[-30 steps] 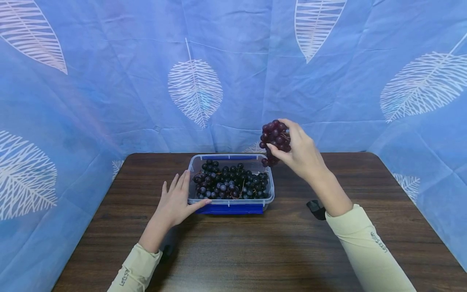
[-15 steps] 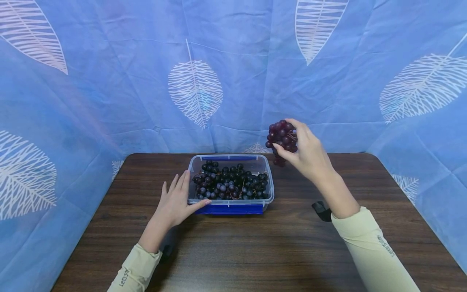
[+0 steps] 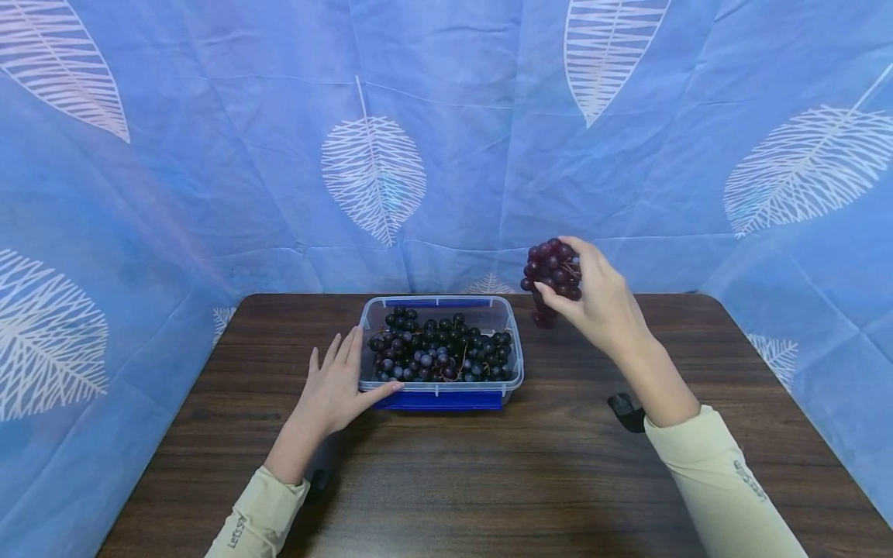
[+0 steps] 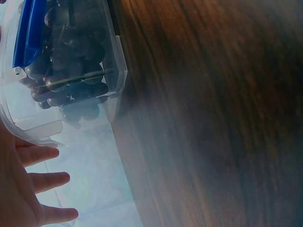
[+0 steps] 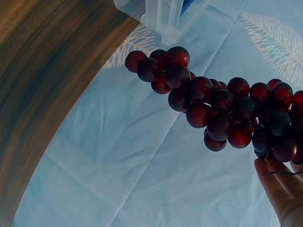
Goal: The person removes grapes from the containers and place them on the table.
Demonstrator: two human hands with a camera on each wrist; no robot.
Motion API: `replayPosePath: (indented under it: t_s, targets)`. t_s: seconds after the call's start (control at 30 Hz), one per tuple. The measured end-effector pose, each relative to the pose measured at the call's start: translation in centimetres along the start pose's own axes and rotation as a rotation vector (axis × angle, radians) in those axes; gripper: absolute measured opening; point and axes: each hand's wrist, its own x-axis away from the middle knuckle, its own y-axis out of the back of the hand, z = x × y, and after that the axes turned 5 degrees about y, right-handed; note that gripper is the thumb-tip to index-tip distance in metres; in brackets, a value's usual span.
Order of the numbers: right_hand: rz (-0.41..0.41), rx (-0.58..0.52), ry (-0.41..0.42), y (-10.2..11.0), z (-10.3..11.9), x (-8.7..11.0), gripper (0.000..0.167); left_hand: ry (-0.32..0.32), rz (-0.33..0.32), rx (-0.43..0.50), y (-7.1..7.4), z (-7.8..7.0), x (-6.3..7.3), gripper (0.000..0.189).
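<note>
My right hand (image 3: 605,306) grips a bunch of dark red grapes (image 3: 553,267) between thumb and fingers, raised over the far side of the table, right of the container. In the right wrist view the red bunch (image 5: 222,111) hangs clear of the table, its narrow end toward the container. A clear plastic container (image 3: 515,364) with blue clips holds dark, nearly black grapes (image 3: 439,349). Against its left front corner rests my left hand (image 3: 335,384), fingers straight along the side and thumb on the front rim. The left wrist view shows that hand's fingers (image 4: 49,182) spread beside the container wall.
The dark wooden table (image 3: 446,480) ends at a back edge just behind the container. Blue cloth (image 3: 265,178) with white leaf patterns hangs behind and at both sides. A black strap-like piece (image 3: 626,412) shows under the right wrist.
My right hand has moved right, away from the container, and lately a little lower, carrying the red grapes. The left hand and the container stay in place.
</note>
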Motion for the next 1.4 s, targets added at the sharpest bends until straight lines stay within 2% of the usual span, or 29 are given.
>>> replayPosePath:
  t_s: [0.63,1.4]
  targets:
    - [0.028,0.026,-0.056,0.2,-1.2,1.9,0.068,0.003,-0.005,0.000,-0.1,0.1,0.0,0.119]
    - [0.067,0.007,-0.110,-0.9,-3.9,3.3,0.066,-0.002,-0.013,0.006,-0.2,0.0,0.0,0.119]
